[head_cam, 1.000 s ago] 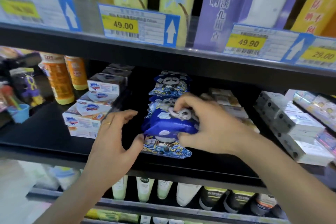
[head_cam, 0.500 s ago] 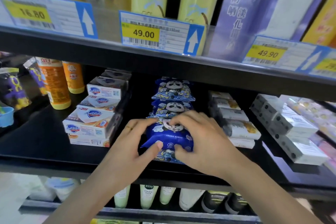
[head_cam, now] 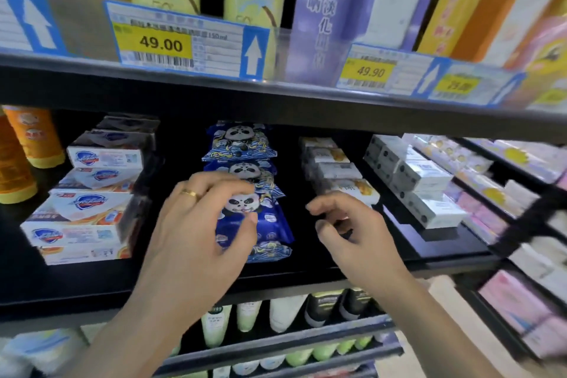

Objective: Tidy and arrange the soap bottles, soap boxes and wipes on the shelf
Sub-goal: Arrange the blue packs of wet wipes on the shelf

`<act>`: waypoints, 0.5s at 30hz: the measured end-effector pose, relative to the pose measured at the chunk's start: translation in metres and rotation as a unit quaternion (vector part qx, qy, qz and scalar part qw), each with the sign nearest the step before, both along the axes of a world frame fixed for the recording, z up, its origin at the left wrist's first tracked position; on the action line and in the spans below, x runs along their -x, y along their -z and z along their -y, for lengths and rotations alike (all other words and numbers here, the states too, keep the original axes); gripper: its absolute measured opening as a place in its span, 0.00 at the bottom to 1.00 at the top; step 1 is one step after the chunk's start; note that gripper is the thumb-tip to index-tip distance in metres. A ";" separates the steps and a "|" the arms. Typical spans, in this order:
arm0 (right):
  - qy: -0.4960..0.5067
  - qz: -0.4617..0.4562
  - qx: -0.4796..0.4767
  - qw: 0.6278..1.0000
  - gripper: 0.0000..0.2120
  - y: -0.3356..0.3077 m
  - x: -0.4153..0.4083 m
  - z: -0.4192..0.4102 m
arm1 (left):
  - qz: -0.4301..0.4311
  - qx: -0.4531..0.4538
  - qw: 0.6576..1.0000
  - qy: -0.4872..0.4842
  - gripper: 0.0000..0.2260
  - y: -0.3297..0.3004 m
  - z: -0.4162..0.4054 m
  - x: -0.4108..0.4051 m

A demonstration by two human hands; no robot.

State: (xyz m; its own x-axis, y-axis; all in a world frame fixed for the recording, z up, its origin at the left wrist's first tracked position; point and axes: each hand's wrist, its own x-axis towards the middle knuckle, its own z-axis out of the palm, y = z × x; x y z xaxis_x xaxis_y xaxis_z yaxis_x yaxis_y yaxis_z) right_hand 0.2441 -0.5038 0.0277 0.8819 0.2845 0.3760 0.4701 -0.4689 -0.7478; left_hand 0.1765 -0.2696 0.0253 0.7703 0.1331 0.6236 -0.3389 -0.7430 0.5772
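Now my left hand (head_cam: pixel 199 224) sits on the front wipes pack (head_cam: pixel 260 224), thumb and fingers curled round its near-left end, covering part of the panda print. My right hand (head_cam: pixel 352 230) hangs just to the right of that pack, fingers loosely curled and holding nothing, apart from the pack with dark shelf (head_cam: pixel 352 258) showing between them. The pack lies with its long axis running near to far, heading the row of wipes (head_cam: pixel 239 144) that goes straight back into the shelf. So the thing I am working on is directly under my left hand and to the left of my right one; the left is plainly the nearer. To the right of my free hand, and a little farther back, stands the column of yellow-printed soap boxes (head_cam: pixel 337 169), its front box almost touching my fingertips. At the left, the stacked white soap boxes (head_cam: pixel 79 224) sit near the shelf's edge, well apart from both hands. I judge the right hand is better placed for that right column next.
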 end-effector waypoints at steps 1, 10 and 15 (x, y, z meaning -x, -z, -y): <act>0.005 -0.009 -0.008 1.000 0.15 0.003 0.001 0.009 | 0.000 0.013 1.000 0.012 0.13 -0.001 0.009 -0.001; -0.017 -0.012 -0.022 1.000 0.19 0.021 -0.024 0.095 | -0.025 -0.023 0.997 0.063 0.09 0.009 0.111 -0.019; -0.077 -0.014 -0.002 0.997 0.17 0.033 -0.041 0.140 | -0.081 -0.160 0.982 -0.063 0.11 0.043 0.151 -0.041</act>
